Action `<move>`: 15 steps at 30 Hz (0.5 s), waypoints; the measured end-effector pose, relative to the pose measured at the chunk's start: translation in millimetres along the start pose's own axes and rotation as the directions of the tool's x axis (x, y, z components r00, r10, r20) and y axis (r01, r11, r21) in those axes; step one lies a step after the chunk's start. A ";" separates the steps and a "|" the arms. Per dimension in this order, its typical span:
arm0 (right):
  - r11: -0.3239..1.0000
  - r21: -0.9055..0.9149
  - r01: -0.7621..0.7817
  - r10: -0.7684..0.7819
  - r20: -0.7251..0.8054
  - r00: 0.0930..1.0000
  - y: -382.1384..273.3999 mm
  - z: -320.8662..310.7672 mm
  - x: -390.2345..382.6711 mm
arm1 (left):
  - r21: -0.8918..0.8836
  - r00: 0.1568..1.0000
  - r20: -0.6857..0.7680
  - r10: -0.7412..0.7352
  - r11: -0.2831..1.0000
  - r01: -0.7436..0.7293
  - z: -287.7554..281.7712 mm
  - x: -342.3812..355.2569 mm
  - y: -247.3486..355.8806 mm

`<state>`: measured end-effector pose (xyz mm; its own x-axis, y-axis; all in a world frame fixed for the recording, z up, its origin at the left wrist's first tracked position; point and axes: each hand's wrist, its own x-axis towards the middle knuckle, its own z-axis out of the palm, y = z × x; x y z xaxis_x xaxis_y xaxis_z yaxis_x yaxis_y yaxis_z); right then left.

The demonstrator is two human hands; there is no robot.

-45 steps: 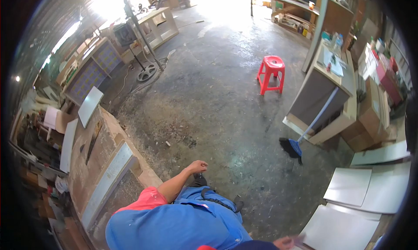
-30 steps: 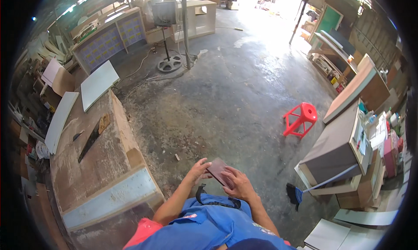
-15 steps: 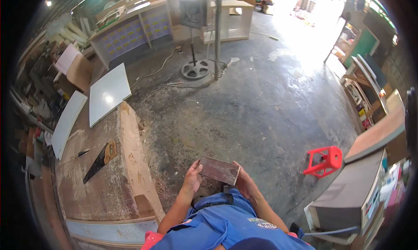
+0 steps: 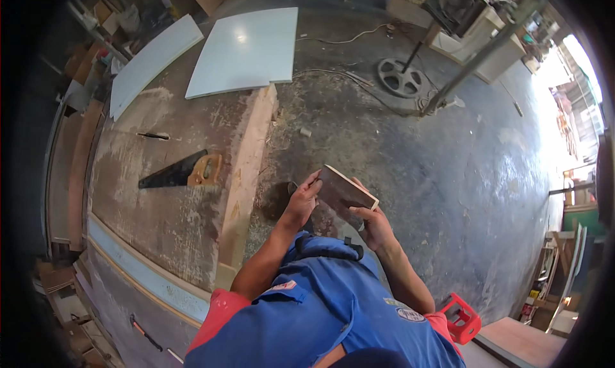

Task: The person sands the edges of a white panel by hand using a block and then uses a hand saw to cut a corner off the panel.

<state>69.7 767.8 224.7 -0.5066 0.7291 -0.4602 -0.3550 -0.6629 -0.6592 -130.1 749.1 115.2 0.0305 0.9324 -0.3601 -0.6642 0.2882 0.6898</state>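
I grip a small brown rectangular board (image 4: 343, 188) with pale edges between my two hands, over the floor in front of my waist. My left hand (image 4: 301, 201) has its fingers on the board's left end. My right hand (image 4: 378, 228) holds the opposite end, thumb on the face. To the left, a worn wooden worktop (image 4: 154, 227) carries a handsaw (image 4: 179, 172) with a wooden handle and a small dark tool (image 4: 154, 136) that I cannot make out.
White panels (image 4: 240, 50) (image 4: 150, 63) lie at the worktop's far end. A fan (image 4: 451, 9) on a wheel-shaped base (image 4: 397, 77) stands beside a pole (image 4: 474, 60), with cords across the floor. A red plastic stool (image 4: 462, 318) is at the lower right.
My hands, apart at first, have come together on the board and turned it over slightly. The view has swung left toward the worktop and saw, sending the stool to the lower right.
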 end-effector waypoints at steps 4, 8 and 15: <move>0.997 -0.070 0.035 -0.046 -0.150 0.988 -0.5 7.8 78.6 | 0.508 1.000 0.008 -0.003 0.861 -0.002 -33.1 68.6 65.8; 0.999 -0.033 -0.004 -0.004 -0.245 0.970 -10.3 27.0 127.2 | 0.508 0.969 -0.206 0.136 0.861 -0.013 -90.2 132.3 131.6; 0.996 -0.004 0.087 -0.083 -0.323 0.943 -45.3 40.5 194.4 | 0.858 0.732 -0.143 0.666 0.452 -0.244 -253.8 325.7 233.2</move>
<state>-44.5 932.6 189.2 -0.1940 0.7976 -0.5711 -0.3943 -0.5964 -0.6991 -464.6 1064.6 -0.7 -0.5265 0.8435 0.1060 0.3331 0.0899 0.9386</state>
